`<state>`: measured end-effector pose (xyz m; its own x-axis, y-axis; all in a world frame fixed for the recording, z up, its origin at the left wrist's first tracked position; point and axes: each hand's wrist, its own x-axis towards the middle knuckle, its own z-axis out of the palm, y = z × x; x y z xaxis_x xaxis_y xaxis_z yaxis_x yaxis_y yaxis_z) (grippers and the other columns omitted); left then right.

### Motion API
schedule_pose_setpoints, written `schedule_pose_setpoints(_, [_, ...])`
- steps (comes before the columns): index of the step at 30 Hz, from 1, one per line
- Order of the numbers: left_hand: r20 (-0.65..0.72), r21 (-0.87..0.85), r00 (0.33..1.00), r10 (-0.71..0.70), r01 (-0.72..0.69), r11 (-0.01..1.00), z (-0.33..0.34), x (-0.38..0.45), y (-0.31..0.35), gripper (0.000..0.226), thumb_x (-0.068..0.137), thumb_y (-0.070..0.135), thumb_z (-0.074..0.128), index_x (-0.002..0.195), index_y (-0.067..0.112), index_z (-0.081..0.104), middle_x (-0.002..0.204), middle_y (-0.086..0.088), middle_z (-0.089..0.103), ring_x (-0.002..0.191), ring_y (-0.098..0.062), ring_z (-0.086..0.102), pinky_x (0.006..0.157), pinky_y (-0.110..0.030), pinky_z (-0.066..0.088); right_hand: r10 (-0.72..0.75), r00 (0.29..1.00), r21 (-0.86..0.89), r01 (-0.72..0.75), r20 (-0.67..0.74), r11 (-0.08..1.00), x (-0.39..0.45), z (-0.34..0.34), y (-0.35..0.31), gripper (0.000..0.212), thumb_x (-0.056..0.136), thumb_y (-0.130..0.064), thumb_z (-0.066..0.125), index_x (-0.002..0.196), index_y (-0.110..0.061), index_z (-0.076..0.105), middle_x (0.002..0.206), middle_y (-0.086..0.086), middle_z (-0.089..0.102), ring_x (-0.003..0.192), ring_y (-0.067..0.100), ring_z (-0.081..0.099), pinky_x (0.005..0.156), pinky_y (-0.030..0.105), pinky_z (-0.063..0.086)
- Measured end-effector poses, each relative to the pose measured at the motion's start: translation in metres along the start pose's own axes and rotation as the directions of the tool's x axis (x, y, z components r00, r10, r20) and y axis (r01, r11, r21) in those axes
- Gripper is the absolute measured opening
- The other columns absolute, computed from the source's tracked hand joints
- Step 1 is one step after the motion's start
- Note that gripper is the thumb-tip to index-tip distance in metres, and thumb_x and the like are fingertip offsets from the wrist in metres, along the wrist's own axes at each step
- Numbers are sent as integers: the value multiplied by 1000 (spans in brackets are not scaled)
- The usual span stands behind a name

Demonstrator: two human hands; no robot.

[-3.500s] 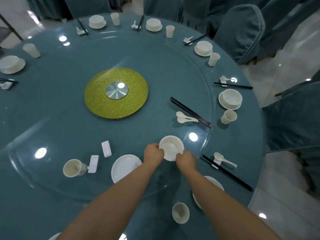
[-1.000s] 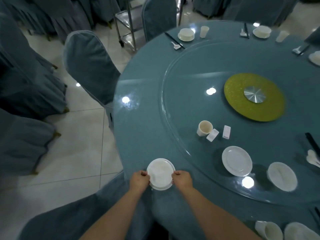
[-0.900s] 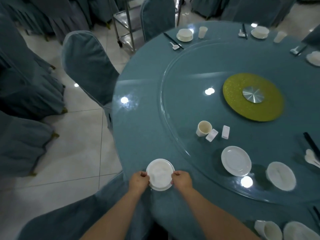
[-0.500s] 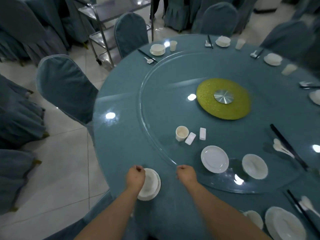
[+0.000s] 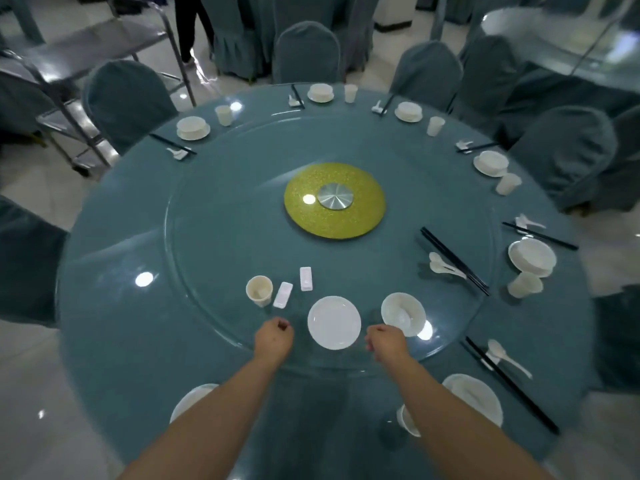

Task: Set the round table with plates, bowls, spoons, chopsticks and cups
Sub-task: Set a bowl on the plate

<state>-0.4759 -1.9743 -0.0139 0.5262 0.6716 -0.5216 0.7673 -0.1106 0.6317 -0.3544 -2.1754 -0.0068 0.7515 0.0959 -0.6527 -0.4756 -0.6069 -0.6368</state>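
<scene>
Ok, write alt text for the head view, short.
Seen from above, a person's left hand and right hand, both loosely curled and empty, hover either side of a white plate on the glass turntable of a round blue table. A bowl, cup and chopsticks lie nearby; finished settings ring the far edge.

Chairs in blue-grey covers (image 5: 129, 102) are standing round the surface, with a metal trolley (image 5: 86, 57) sitting on the pale tiled floor (image 5: 31, 393) at the far left. A person's dark-trousered legs (image 5: 188, 32) are showing beyond the trolley, and a second glass-topped surface (image 5: 568, 39) is standing at the far right.
</scene>
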Motion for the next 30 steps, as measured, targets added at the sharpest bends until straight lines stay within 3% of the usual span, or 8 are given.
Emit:
schedule_pose_setpoints(3, [2, 68, 1000, 4, -5, 998, 3, 18, 19, 30, 91, 18, 52, 117, 11, 64, 116, -11, 67, 112, -31, 60, 95, -31, 46, 39, 999, 76, -38, -8, 996, 13, -19, 1, 13, 86, -6, 49, 78, -13, 56, 70, 6, 54, 49, 14, 44, 38, 15, 30])
schedule_pose_setpoints(7, [62, 123, 997, -55, 47, 991, 3, 43, 28, 42, 92, 21, 50, 132, 13, 54, 122, -16, 62, 114, -34, 58, 95, -34, 48, 32, 999, 88, -33, 7, 996, 28, -17, -2, 16, 87, -15, 56, 74, -11, 63, 68, 5, 62, 52, 16, 52, 45, 21, 38])
schedule_pose_setpoints(12, [91, 153, 992, -85, 71, 986, 12, 70, 29, 40, 91, 22, 48, 130, 10, 48, 119, -20, 61, 104, -38, 63, 92, -40, 51, -35, 994, 81, 27, 101, 996, 40, 14, -18, 16, 88, -24, 57, 83, -14, 69, 78, 0, 73, 53, 12, 62, 52, 27, 44])
schedule_pose_setpoints(18, [22, 77, 991, -135, 133, 988, 35, 90, 28, 59, 93, 21, 52, 145, 18, 26, 119, -23, 54, 91, -39, 65, 80, -45, 57, -73, 983, 95, 58, 166, 994, 53, 34, -35, 20, 91, -30, 56, 88, -16, 70, 84, -3, 74, 62, 10, 66, 58, 27, 49])
schedule_pose_setpoints(22, [-88, 82, 993, -81, 89, 993, 48, 100, 25, 31, 95, 24, 51, 122, 11, 42, 99, -15, 61, 85, -35, 59, 75, -41, 53, -31, 988, 139, 9, 154, 990, 62, 41, -39, 22, 90, -32, 58, 86, -14, 71, 81, -4, 75, 62, 12, 65, 59, 28, 50])
schedule_pose_setpoints(25, [-104, 68, 991, -84, 92, 993, 52, 106, 25, 22, 95, 24, 49, 114, 14, 43, 88, -7, 51, 87, -37, 60, 72, -37, 49, -20, 989, 162, -4, 148, 987, 64, 44, -38, 24, 89, -33, 60, 84, -13, 71, 79, -3, 74, 61, 11, 64, 59, 29, 49])
schedule_pose_setpoints(30, [-88, 28, 986, -144, 147, 989, 55, 112, 25, 15, 95, 23, 46, 105, 13, 42, 93, -17, 60, 79, -42, 67, 72, -49, 58, -27, 991, 183, 2, 133, 983, 61, 44, -32, 25, 89, -35, 60, 83, -13, 72, 78, -3, 74, 61, 10, 64, 59, 28, 49])
